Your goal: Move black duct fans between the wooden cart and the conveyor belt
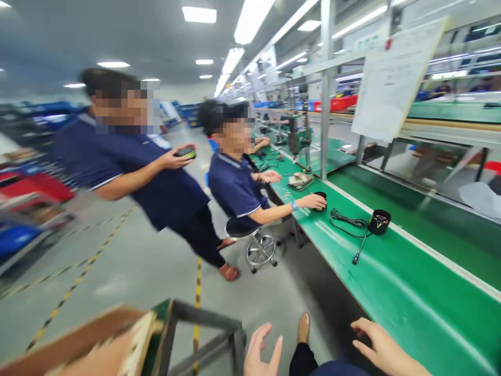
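Note:
My left hand [263, 351] is raised at the bottom of the head view, fingers apart and nothing in it. It is nearest to the metal frame of a cart [207, 316] on the left. My right hand [378, 344] hovers by the front edge of the green workbench [415, 282], its fingers spread and holding nothing. Farther along the bench, away from both hands, stands a black cylindrical housing [379, 222]. A black cable [348, 220] lies loosely coiled beside it, its plug end pointing toward the bench's front edge.
A seated co-worker [238, 183] rests a hand on another black cylinder [320, 201]. Behind, a standing co-worker [144, 172] holds a small dark object [185, 152]. A stool [260, 250], a cardboard box [90, 339] and a metal post [325, 94] stand around me.

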Demonstrator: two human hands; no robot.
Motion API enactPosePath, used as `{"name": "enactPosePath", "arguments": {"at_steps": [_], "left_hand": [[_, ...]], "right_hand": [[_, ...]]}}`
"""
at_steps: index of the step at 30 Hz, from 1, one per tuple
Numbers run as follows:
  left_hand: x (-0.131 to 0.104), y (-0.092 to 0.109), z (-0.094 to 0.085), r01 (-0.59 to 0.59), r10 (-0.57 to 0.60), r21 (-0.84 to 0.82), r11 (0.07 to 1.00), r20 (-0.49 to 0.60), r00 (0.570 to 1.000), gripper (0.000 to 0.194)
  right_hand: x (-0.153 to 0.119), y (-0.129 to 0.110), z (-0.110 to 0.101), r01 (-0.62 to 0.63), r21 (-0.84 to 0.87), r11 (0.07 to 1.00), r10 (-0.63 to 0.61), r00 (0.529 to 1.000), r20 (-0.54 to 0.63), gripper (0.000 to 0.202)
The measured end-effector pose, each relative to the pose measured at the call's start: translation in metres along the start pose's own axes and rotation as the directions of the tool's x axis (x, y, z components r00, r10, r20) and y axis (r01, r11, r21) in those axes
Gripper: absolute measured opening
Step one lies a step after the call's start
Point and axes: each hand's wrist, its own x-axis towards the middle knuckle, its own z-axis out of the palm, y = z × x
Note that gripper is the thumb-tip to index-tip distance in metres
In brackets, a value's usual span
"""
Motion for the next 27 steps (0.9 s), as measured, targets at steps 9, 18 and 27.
{"name": "enactPosePath", "arguments": {"at_steps": [9, 18, 27], "left_hand": [[0.237, 0.116, 0.054, -0.496, 0.263, 0.113, 0.861, 0.736, 0.624, 0.059], [0.244, 0.136, 0.096, -0.515, 0.248, 0.0, 0.857, 0.876, 0.413, 0.051], [0.316, 0.138, 0.121, -0.556, 0.26, 0.035, 0.83, 0.859, 0.442, 0.058]], "right_hand": [[0.132, -0.029, -0.041, -0.224, 0.043, 0.974, 0.219, 0.862, -0.457, 0.031], [0.288, 0.019, -0.113, -0.685, 0.003, 0.729, 0.619, 0.657, -0.431, 0.079], [0.129, -0.001, -0.087, -0.748, -0.08, 0.659, 0.609, 0.592, -0.528, 0.054]]}}
